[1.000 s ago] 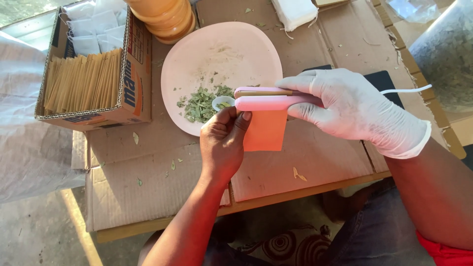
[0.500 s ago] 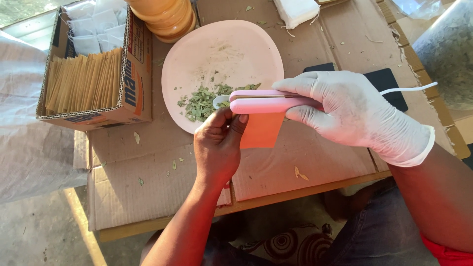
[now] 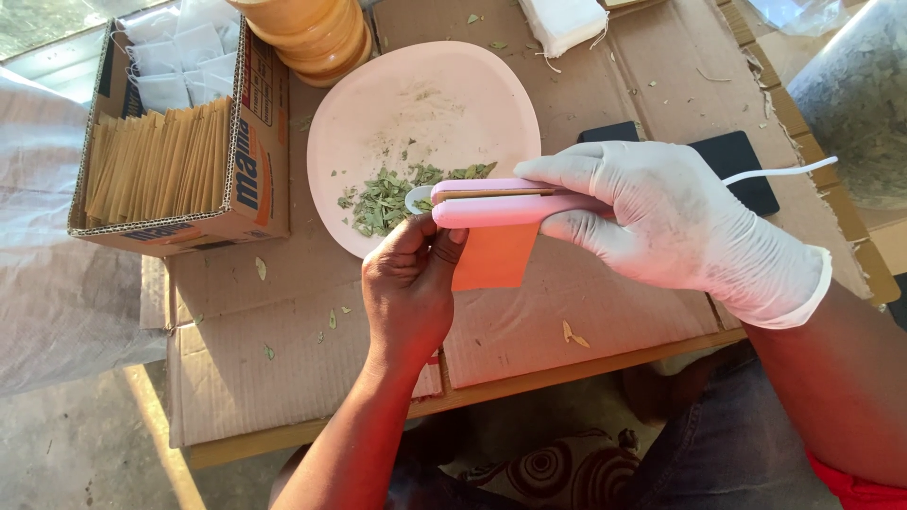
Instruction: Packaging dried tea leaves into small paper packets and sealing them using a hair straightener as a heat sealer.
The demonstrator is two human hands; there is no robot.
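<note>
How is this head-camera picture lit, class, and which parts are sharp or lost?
Head view: strong sunlight whitens the gloved right hand and casts a hard shadow under the pink sealer; the left hand and pink plate look sharp; the top-right corner is glary.

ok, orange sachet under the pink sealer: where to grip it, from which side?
Grip the orange sachet by its free lower-left edge, coming from the near side, below the pink sealer. Its top edge sits clamped in the sealer, so only the hanging lower part is reachable. The bare left hand already pinches it there; the gloved right hand occupies the sealer's right end.
</note>
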